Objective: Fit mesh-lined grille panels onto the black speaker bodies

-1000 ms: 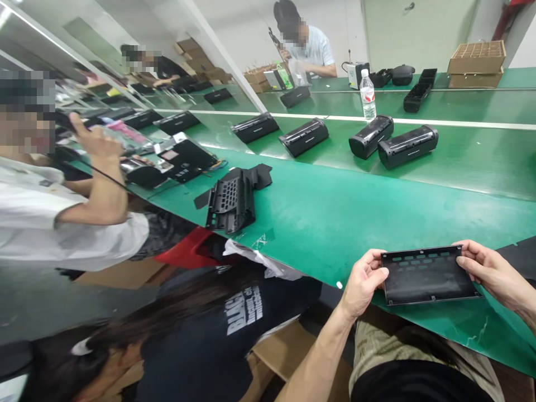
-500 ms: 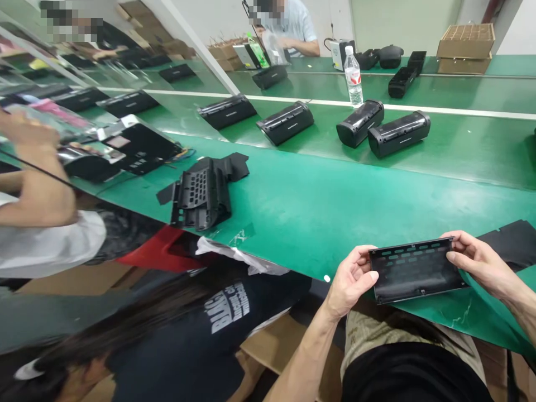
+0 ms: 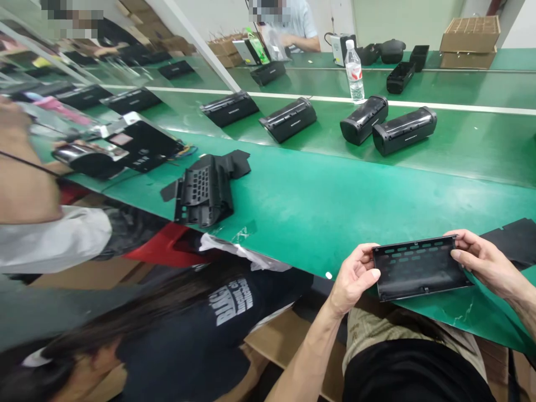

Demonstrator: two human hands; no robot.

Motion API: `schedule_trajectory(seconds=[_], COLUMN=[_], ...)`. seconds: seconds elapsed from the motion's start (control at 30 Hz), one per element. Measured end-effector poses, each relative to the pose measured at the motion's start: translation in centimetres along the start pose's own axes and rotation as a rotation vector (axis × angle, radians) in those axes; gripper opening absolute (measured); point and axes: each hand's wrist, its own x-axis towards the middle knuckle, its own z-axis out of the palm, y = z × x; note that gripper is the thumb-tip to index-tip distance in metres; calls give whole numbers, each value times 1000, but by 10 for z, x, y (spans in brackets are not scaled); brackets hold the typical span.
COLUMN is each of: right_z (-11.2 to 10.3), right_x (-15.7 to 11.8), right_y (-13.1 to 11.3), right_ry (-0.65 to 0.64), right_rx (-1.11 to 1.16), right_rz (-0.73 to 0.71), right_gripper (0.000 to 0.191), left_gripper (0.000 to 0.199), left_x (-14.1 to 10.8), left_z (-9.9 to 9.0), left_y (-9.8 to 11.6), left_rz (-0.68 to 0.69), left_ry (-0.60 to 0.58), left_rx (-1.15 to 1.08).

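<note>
1. Holding a slotted black panel (image 3: 419, 268) between both hands, unchanged from the earlier frames, just above the front edge of the green desk (image 3: 318, 223).
2. Left hand (image 3: 354, 279) grips the panel's left short end, thumb on top; right hand (image 3: 481, 262) grips the opposite end, fingers (image 3: 463, 254) curled over it. Both forearms angle upward from below.
3. Flat black sheet (image 3: 508, 240) lies on the desk just beside the right hand; black cylindrical speakers (image 3: 404, 131) lie farther along.

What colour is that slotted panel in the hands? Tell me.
The slotted panel is black; the head view shows it best.
</note>
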Motion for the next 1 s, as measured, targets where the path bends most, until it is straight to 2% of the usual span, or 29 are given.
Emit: schedule_trajectory(seconds=[0.2, 0.47, 1.0], right_z=[-1, 3, 11], right_x=[1, 4, 3], right_y=[4, 6, -2], right_ry=[29, 69, 8], right_rx=[13, 201, 434], right_rz=[18, 127, 178], right_gripper=[56, 60, 53], left_gripper=[61, 60, 64], left_x=[1, 2, 4], left_z=[0, 1, -1], left_y=[-2, -3, -5], left_rz=[-13, -17, 7], left_ry=[-4, 16, -16], left_rx=[-13, -25, -32])
